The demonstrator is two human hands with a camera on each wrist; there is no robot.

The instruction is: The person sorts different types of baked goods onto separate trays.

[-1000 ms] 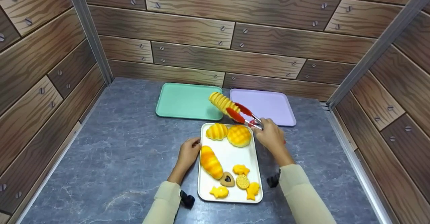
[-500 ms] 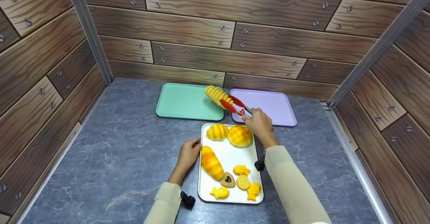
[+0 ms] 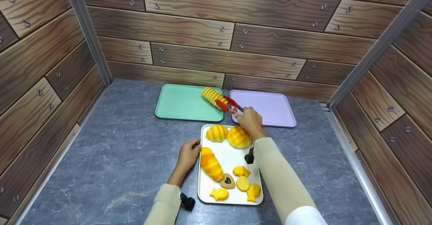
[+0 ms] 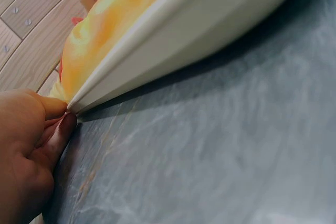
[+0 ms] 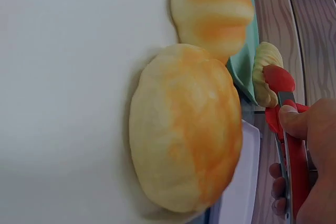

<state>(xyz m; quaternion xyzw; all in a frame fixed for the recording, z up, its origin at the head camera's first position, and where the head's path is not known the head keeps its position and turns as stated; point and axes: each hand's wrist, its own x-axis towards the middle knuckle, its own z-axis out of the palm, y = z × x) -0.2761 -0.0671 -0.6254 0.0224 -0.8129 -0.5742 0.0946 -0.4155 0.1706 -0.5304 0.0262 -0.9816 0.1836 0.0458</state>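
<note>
Grips the tongs [image 3: 221,105] in the right hand [image 3: 250,119], with fingers curled round the handles. Pinches one end of a ridged roll [image 3: 212,95] between the red tips, with the roll slanting over the right end of the green tray [image 3: 179,103]. Cannot tell contact between roll and green tray. Just right of the green tray: the purple tray [image 3: 270,108], partly behind the tongs. Pinches the left rim of the white tray [image 3: 233,156] with the left hand [image 3: 187,155], close to the loaf [image 3: 211,164]. On the white tray, far end: croissant [image 3: 217,133] left of bun [image 3: 239,137], side by side. Nearer end: heart biscuit [image 3: 227,181] at the foot of the loaf, cracker [image 3: 243,183] and three fish biscuits [image 3: 219,194]. Crosses the white tray's right edge with the right sleeve [image 3: 281,177].
</note>
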